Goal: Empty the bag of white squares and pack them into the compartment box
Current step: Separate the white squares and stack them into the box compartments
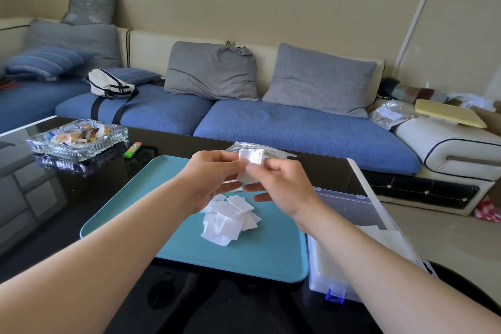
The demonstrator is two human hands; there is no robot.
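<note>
Both hands meet above the teal tray (pixel 135 214), holding a small stack of white squares (pixel 251 158) between them. My left hand (pixel 214 179) pinches the stack from the left and my right hand (pixel 282 184) pinches it from the right. A loose pile of white squares (pixel 230 218) lies on the tray below the hands. The clear plastic bag (pixel 273 153) lies flat behind the hands at the tray's far edge. The clear compartment box (pixel 352 249) with a blue latch stands open to the right of the tray, partly hidden by my right forearm.
A glass ashtray (pixel 78 141) and a green lighter (pixel 132 150) sit on the black glossy table (pixel 81 184) at the far left. A blue sofa (pixel 271 119) with grey cushions runs behind the table. The table's right edge is just past the box.
</note>
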